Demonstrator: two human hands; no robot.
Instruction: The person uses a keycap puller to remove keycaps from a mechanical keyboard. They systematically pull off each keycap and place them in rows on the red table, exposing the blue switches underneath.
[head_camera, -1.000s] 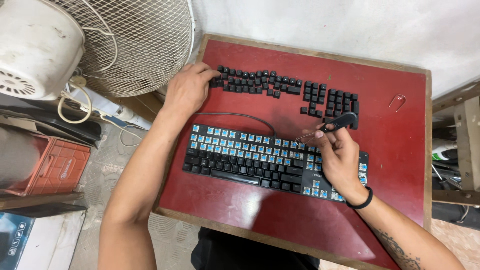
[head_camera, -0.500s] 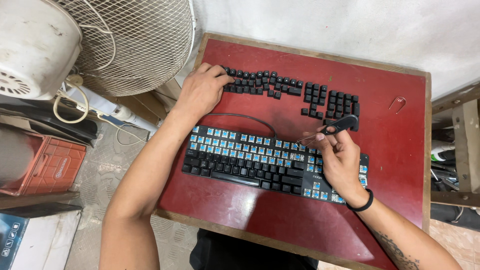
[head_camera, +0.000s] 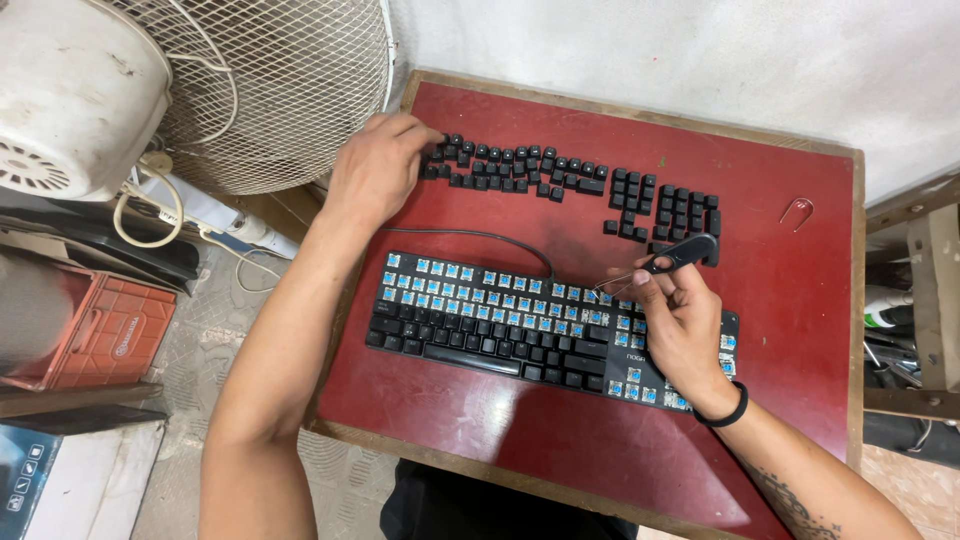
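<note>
Head view. My right hand (head_camera: 685, 325) rests on the right end of the black keyboard (head_camera: 545, 325), its grip clamped on a keycap puller (head_camera: 668, 258): the dark handle lies between thumb and fingers, and the wire loop points left, just above the rows of exposed blue switches (head_camera: 480, 285). Held low and near the board, the loop is close to the caps that remain seated along the lower rows. My left hand (head_camera: 378, 165) lies at the far left end of the row of loose black keycaps (head_camera: 520, 170), fingertips touching the nearest caps; whether its grip is closed on one I cannot tell, as the fingers curl over it. A second, blocked group of keycaps (head_camera: 665, 205) lies further right, both groups laid out beyond the keyboard in roughly its own layout, presumably so that each cap keeps its place. The keyboard cable (head_camera: 480, 237) arcs between board and caps. All rest on a red surface (head_camera: 560, 440); a small wire clip (head_camera: 797, 210) lies apart near its right edge. A mesh-guarded fan (head_camera: 270, 90) stands left of the surface, an orange crate (head_camera: 105, 330) below it.

Against the earlier frames: my left hand has moved slightly leftward along the keycap row; my right hand and the puller have kept their position.
</note>
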